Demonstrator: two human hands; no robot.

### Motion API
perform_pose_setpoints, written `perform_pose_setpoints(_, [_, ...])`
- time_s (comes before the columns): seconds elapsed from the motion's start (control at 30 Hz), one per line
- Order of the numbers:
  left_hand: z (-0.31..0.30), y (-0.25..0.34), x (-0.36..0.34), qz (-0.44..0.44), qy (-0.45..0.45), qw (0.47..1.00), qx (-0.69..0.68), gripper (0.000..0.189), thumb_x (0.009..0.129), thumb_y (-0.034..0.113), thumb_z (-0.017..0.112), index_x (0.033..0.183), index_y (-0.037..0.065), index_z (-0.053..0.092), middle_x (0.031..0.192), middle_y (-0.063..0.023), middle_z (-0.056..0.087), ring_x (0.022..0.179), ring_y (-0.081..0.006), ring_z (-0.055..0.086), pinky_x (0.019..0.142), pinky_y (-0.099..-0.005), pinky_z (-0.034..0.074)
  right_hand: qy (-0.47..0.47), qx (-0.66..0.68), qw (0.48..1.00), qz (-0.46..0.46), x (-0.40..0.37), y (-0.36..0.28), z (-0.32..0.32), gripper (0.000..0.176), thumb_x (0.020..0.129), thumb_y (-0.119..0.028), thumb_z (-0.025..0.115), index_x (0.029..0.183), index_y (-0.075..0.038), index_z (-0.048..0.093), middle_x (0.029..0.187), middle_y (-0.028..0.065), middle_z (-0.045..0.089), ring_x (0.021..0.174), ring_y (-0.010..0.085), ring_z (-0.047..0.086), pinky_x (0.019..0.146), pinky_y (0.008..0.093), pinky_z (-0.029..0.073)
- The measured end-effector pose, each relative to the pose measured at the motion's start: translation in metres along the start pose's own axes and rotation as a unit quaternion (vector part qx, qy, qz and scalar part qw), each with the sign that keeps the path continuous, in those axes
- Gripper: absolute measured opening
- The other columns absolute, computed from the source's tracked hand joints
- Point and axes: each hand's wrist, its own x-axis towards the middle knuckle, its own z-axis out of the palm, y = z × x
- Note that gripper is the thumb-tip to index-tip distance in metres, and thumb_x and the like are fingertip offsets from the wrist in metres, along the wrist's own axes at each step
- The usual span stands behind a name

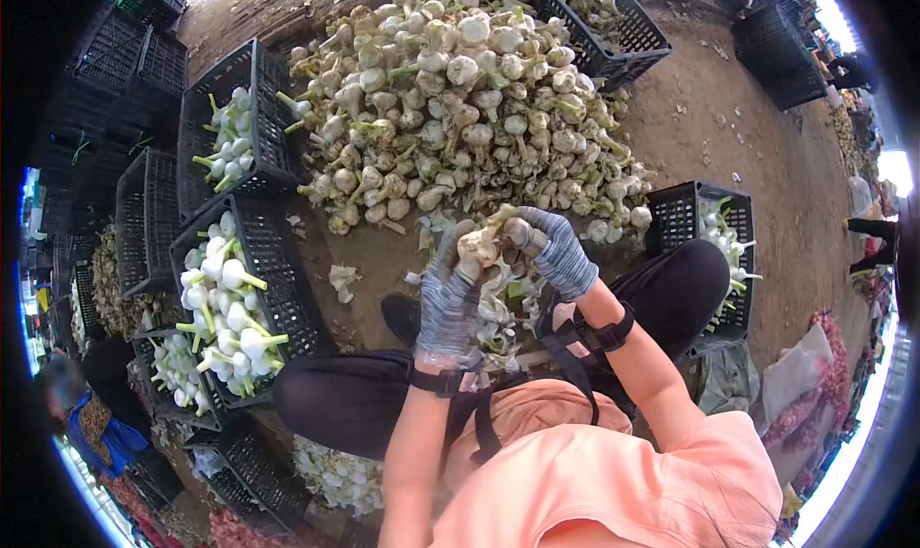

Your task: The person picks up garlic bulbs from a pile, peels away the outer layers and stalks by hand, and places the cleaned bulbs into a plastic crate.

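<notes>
A garlic bulb (477, 249) with brownish outer skin and a short stem is held in front of my knees. My left hand (447, 299), in a grey knit glove with its fingertips bare or soiled, is closed around the bulb's left side. On the other side my right hand (558, 253), gloved the same way, has its fingers pinched together at the bulb's stem side. Just beyond both hands rises a large heap of unpeeled garlic (450, 107). Loose garlic skins (494, 313) lie on the ground below the hands.
Black crates of cleaned white garlic stand on my left (230, 308), farther left (230, 141) and right (724, 251). Another crate (623, 55) sits behind the heap. Stacked crates (115, 69) and a person in blue (101, 433) are at far left. Red net sacks (815, 385) lie right.
</notes>
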Motion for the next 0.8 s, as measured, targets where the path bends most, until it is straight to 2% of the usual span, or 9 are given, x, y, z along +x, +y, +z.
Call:
perform_pose_setpoints(0.07, [0.001,-0.008,-0.004,0.074,0.013,0.991,0.111,0.055,0.075,0.022,0.068,0.12,0.001,0.044,0.114,-0.0109,0.052,0.103,-0.0192,0.052,0.089,-0.0303,0.043,-0.026,0.088,0.993,0.077,-0.007,-0.01,0.0,0.026,0.082,-0.023,0.061,0.093,-0.001,0.056,0.078,0.001,0.059,0.066,0.0044,0.052,0.057,0.0199,0.045])
perform_pose_setpoints(0.1, [0.006,-0.009,-0.007,0.073,0.011,0.991,0.111,0.055,0.075,0.022,0.068,0.12,0.001,0.044,0.114,-0.0109,0.052,0.103,-0.0192,0.052,0.089,-0.0303,0.043,-0.024,0.088,0.993,0.075,-0.008,-0.004,0.003,0.026,0.082,-0.023,0.061,0.093,-0.001,0.056,0.078,0.001,0.059,0.066,0.0044,0.052,0.057,0.0199,0.045])
perform_pose_setpoints(0.17, [0.015,-0.007,-0.013,0.149,0.011,0.967,0.204,0.052,0.075,0.011,0.067,0.121,0.0,0.044,0.117,-0.0103,0.051,0.106,-0.0192,0.05,0.092,-0.031,0.04,0.032,-0.027,0.998,-0.039,-0.008,0.015,0.007,0.025,0.082,-0.023,0.062,0.092,-0.001,0.055,0.08,0.0024,0.06,0.07,0.0062,0.052,0.061,0.0211,0.045])
perform_pose_setpoints(0.3, [0.01,-0.016,-0.018,0.183,0.014,0.943,0.277,0.054,0.073,-0.002,0.065,0.122,0.001,0.044,0.121,-0.0087,0.048,0.108,-0.0173,0.048,0.093,-0.0295,0.038,0.022,0.104,0.994,0.006,-0.022,0.0,0.01,0.021,0.082,-0.016,0.061,0.094,-0.001,0.055,0.084,0.004,0.06,0.074,0.0085,0.052,0.065,0.0235,0.046])
perform_pose_setpoints(0.53, [0.021,-0.014,-0.025,0.153,0.006,0.962,0.226,0.054,0.072,-0.003,0.065,0.122,0.002,0.045,0.121,-0.0081,0.048,0.107,-0.0171,0.048,0.093,-0.0291,0.039,0.01,-0.003,0.999,-0.044,-0.032,-0.011,-0.001,0.017,0.084,-0.013,0.057,0.097,-0.002,0.057,0.081,0.0034,0.06,0.071,0.0076,0.054,0.066,0.0229,0.046])
perform_pose_setpoints(0.63, [0.024,-0.012,-0.025,0.143,0.014,0.967,0.208,0.054,0.071,0.012,0.071,0.118,0.001,0.048,0.115,-0.0096,0.053,0.103,-0.0181,0.051,0.088,-0.0305,0.043,0.01,-0.042,0.998,-0.044,-0.032,-0.005,-0.008,0.016,0.084,-0.012,0.057,0.096,-0.003,0.058,0.08,0.0031,0.061,0.07,0.0069,0.054,0.065,0.0226,0.046])
perform_pose_setpoints(0.7, [0.02,-0.012,-0.026,0.035,-0.005,0.998,0.056,0.059,0.07,0.023,0.073,0.118,0.001,0.047,0.112,-0.0111,0.053,0.1,-0.0192,0.053,0.085,-0.0299,0.045,-0.024,-0.077,0.996,-0.048,-0.033,-0.004,-0.016,0.018,0.082,-0.014,0.06,0.095,-0.002,0.058,0.076,0.0048,0.06,0.071,0.0068,0.053,0.063,0.0236,0.046])
perform_pose_setpoints(0.73, [0.019,-0.013,-0.026,0.035,-0.004,0.998,0.057,0.059,0.07,0.023,0.073,0.118,0.001,0.047,0.112,-0.0111,0.053,0.1,-0.0192,0.053,0.085,-0.0299,0.045,-0.037,-0.064,0.997,0.002,-0.037,-0.014,-0.018,0.02,0.084,-0.017,0.058,0.096,-0.001,0.057,0.076,0.0036,0.059,0.069,0.0065,0.053,0.06,0.0234,0.046])
perform_pose_setpoints(0.8, [0.017,-0.015,-0.026,0.002,-0.026,1.0,0.014,0.062,0.07,0.027,0.073,0.118,0.0,0.046,0.11,-0.0128,0.054,0.098,-0.0205,0.054,0.084,-0.03,0.046,-0.051,-0.016,0.999,0.004,-0.037,-0.009,-0.023,0.021,0.085,-0.018,0.057,0.097,-0.001,0.057,0.076,0.003,0.059,0.068,0.0063,0.053,0.058,0.023,0.047])
